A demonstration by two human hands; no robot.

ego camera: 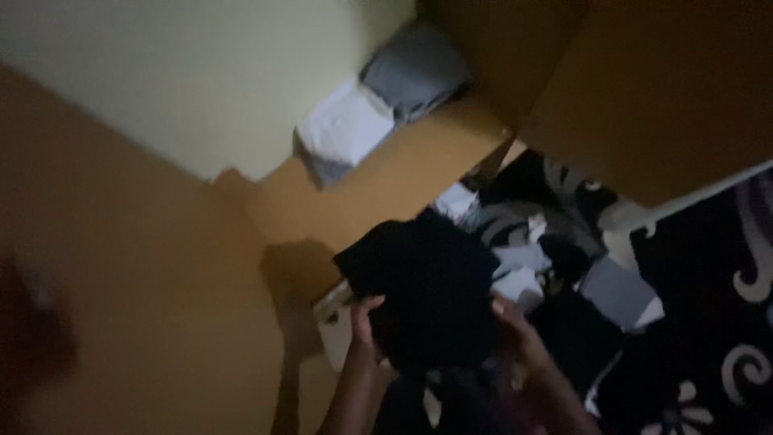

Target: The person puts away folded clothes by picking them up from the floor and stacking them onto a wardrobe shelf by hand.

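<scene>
**OP:** Dim and blurry here, so bear with me. I've got a folded black garment (427, 286) held up in front of me, both forearms raised from the bottom of the view. My left hand (364, 318) grips its lower left edge, fingers curled around the cloth. My right hand (515, 326) clutches the lower right edge, thumb on top.

**Reply:** Where's it sitting relative to the shelves?

**OP:** It's off any surface, in front of the wooden shelf board (403, 173). Folded grey and white clothes (378, 101) lie on that board above. Below and right there's a pile of mixed clothes (547, 250), beside a dark patterned cloth (717, 322).
</scene>
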